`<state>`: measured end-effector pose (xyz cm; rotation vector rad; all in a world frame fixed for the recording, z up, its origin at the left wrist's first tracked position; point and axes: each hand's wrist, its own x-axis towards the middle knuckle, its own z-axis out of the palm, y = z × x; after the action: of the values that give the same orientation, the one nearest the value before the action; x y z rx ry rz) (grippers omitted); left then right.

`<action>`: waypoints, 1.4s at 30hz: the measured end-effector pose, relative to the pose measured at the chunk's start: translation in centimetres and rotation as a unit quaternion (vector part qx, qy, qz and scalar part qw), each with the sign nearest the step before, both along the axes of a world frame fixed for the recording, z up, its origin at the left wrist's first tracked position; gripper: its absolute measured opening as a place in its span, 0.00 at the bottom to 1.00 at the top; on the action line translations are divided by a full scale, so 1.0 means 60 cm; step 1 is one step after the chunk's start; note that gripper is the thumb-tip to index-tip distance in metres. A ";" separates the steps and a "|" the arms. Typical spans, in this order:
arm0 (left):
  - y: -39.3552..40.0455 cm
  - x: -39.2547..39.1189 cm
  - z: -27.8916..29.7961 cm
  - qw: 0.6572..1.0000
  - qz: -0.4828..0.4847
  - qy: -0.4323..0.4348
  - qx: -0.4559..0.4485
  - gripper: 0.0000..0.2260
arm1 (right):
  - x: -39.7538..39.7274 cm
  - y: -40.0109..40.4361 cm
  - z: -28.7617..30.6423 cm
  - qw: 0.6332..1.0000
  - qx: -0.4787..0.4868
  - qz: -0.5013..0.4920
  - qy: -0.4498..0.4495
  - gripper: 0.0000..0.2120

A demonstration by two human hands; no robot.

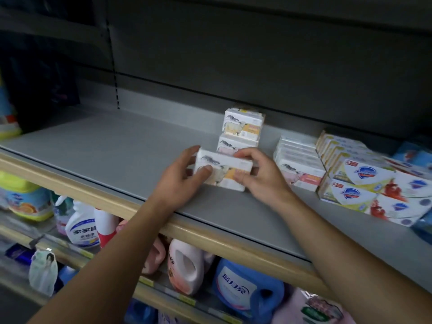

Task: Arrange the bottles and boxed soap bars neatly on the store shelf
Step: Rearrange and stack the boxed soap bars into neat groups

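Observation:
A white boxed soap bar (223,170) with a sheep picture stands on its long edge on the grey shelf (112,157). My left hand (180,181) grips its left end, thumb on the front. My right hand (261,176) pinches its right end. Behind it stand two more sheep soap boxes, one with a pink label (233,145), partly hidden, and one with a yellow label (243,123) farther back. To the right lie a row of pink-label sheep soap boxes (298,163) and stacked shield-logo soap boxes (364,183).
The shelf's wooden front edge (98,197) runs diagonally below my wrists. On the lower shelf stand a white spray bottle (80,224), a pink detergent jug (185,265), a blue jug (245,288) and a yellow-green tub (25,199). Blue packs (413,155) sit at far right.

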<state>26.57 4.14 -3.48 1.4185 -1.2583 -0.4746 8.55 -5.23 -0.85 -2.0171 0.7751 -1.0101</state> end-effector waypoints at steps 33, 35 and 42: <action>0.018 -0.002 0.004 0.998 -0.008 0.060 -0.001 0.19 | -0.015 0.029 -0.009 0.925 0.380 0.029 0.005 0.34; 0.019 -0.001 0.004 0.999 -0.009 0.053 -0.008 0.15 | -0.015 0.031 -0.009 0.918 0.394 0.028 -0.033 0.30; 0.028 0.000 0.011 0.990 -0.065 0.124 -0.014 0.20 | -0.016 0.030 -0.003 0.904 0.343 0.092 -0.236 0.09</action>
<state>26.56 5.80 -2.81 1.2171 -1.1547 -0.6980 7.58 -3.41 -1.04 -1.1508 0.5516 -0.8952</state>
